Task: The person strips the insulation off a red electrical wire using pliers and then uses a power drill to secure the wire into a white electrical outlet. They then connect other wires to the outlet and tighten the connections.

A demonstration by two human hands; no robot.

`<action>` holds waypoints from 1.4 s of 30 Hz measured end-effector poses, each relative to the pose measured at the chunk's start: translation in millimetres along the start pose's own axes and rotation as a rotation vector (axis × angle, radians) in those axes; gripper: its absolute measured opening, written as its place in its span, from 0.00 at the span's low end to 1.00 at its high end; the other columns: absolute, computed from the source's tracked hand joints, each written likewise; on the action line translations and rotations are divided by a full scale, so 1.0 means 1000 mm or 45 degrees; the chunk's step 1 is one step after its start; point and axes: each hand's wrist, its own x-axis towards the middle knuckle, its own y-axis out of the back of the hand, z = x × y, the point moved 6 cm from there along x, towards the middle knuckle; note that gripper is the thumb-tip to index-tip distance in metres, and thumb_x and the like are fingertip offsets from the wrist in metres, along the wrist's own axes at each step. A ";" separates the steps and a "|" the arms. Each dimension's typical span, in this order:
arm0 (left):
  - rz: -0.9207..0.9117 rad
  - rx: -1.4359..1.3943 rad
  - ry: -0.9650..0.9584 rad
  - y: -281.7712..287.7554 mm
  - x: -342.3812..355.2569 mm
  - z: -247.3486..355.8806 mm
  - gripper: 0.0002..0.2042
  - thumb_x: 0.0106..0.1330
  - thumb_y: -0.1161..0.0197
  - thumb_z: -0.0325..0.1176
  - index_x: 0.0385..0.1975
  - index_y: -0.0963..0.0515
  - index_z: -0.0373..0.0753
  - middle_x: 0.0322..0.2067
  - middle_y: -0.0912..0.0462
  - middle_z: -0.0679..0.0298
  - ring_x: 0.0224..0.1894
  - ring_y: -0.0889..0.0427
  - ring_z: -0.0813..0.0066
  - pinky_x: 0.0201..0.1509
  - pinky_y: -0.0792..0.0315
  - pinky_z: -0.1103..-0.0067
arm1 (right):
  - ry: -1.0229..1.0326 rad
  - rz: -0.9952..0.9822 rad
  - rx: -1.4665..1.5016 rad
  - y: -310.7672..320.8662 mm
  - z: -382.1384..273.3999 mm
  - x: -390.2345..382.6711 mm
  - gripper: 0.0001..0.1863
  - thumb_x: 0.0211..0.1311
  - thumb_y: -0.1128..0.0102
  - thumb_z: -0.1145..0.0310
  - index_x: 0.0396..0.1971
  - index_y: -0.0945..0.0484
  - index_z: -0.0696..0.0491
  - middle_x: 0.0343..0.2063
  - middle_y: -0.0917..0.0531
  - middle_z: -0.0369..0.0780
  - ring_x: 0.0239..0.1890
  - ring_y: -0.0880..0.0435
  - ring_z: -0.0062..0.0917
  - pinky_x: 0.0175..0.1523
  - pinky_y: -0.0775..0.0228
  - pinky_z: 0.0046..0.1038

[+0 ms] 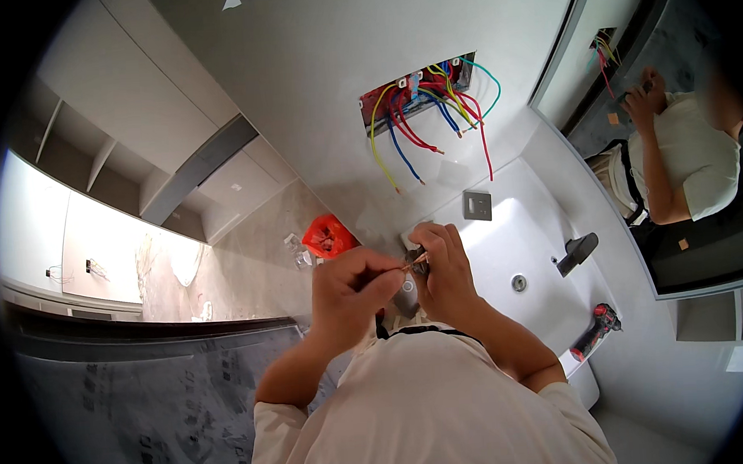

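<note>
My left hand pinches thin copper-coloured wire ends between thumb and forefinger. My right hand is closed around a small dark object, right beside my left fingertips; its exact kind is hidden by my fingers. Beyond my hands, a grey square plate rests on the rim of the white basin. Above it, red, blue, yellow-green and green wires with stripped ends hang out of a rectangular wall box.
A dark faucet and a red-and-black power tool are at the basin's right, beside a mirror showing my reflection. A red bag lies on the floor. Open cabinets stand left, above a dark panel.
</note>
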 end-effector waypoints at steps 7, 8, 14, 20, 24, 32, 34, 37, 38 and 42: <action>-0.048 -0.005 0.176 -0.003 0.004 -0.005 0.04 0.59 0.37 0.16 0.31 0.19 0.31 0.24 0.20 0.66 0.19 0.31 0.83 0.21 0.42 0.83 | -0.086 -0.078 0.043 0.001 0.004 -0.005 0.22 0.53 0.35 0.82 0.48 0.30 0.55 0.44 0.21 0.46 0.44 0.24 0.46 0.46 0.30 0.43; -0.025 0.317 -0.213 -0.004 0.005 0.010 0.04 0.58 0.37 0.16 0.31 0.19 0.32 0.23 0.21 0.65 0.18 0.31 0.81 0.21 0.43 0.83 | -0.130 -0.102 0.085 -0.001 0.003 -0.007 0.20 0.55 0.36 0.81 0.48 0.30 0.55 0.43 0.21 0.46 0.44 0.24 0.46 0.46 0.30 0.43; 0.062 1.569 -1.350 -0.028 -0.016 0.013 0.09 0.56 0.38 0.14 0.33 0.18 0.34 0.21 0.24 0.61 0.15 0.31 0.70 0.21 0.41 0.82 | -0.462 -0.296 0.220 -0.007 -0.003 -0.016 0.15 0.64 0.37 0.77 0.47 0.30 0.56 0.39 0.20 0.46 0.44 0.24 0.45 0.47 0.31 0.43; -0.001 0.532 -0.554 -0.010 -0.002 0.008 0.05 0.59 0.38 0.17 0.33 0.18 0.31 0.22 0.23 0.63 0.16 0.31 0.79 0.20 0.44 0.82 | -0.092 -0.025 0.075 0.000 -0.001 -0.012 0.19 0.57 0.36 0.80 0.47 0.30 0.56 0.44 0.22 0.47 0.43 0.25 0.46 0.47 0.31 0.44; -0.104 -0.147 0.194 -0.009 0.000 -0.009 0.04 0.60 0.38 0.17 0.31 0.19 0.30 0.23 0.21 0.63 0.18 0.30 0.82 0.21 0.42 0.83 | 0.100 0.079 0.032 0.009 0.003 -0.004 0.22 0.51 0.36 0.82 0.48 0.30 0.57 0.46 0.22 0.48 0.41 0.25 0.46 0.44 0.31 0.43; 0.019 1.014 -0.964 -0.020 -0.007 0.023 0.05 0.55 0.37 0.19 0.31 0.19 0.31 0.20 0.26 0.62 0.17 0.31 0.78 0.20 0.41 0.79 | -0.178 -0.067 0.243 -0.006 -0.002 -0.011 0.14 0.64 0.38 0.77 0.46 0.30 0.57 0.38 0.20 0.47 0.40 0.23 0.46 0.42 0.31 0.42; 0.045 1.549 -1.384 -0.030 -0.016 0.023 0.06 0.51 0.35 0.22 0.29 0.19 0.33 0.20 0.27 0.64 0.18 0.28 0.73 0.21 0.36 0.78 | -0.336 -0.137 0.336 -0.007 -0.006 -0.012 0.11 0.68 0.39 0.75 0.46 0.30 0.57 0.37 0.20 0.46 0.40 0.23 0.46 0.43 0.31 0.43; 0.048 1.499 -1.301 -0.025 -0.014 0.019 0.07 0.51 0.35 0.22 0.31 0.19 0.33 0.20 0.27 0.66 0.18 0.29 0.76 0.21 0.38 0.79 | -0.761 -0.401 0.549 -0.017 0.000 -0.021 0.11 0.69 0.40 0.73 0.47 0.29 0.57 0.37 0.21 0.47 0.42 0.23 0.47 0.46 0.32 0.43; 0.049 1.482 -1.275 -0.024 -0.013 0.018 0.07 0.51 0.36 0.22 0.31 0.19 0.33 0.20 0.27 0.66 0.18 0.30 0.77 0.21 0.38 0.79 | -0.604 -0.308 0.446 -0.014 -0.003 -0.018 0.11 0.68 0.39 0.74 0.47 0.29 0.57 0.38 0.21 0.47 0.42 0.23 0.47 0.46 0.32 0.43; 0.045 0.785 -0.583 -0.008 -0.004 0.013 0.06 0.56 0.38 0.19 0.33 0.20 0.31 0.20 0.28 0.69 0.16 0.35 0.81 0.19 0.44 0.80 | -0.129 -0.017 0.171 -0.008 -0.005 -0.010 0.17 0.60 0.38 0.80 0.48 0.30 0.56 0.43 0.22 0.48 0.42 0.25 0.47 0.46 0.32 0.43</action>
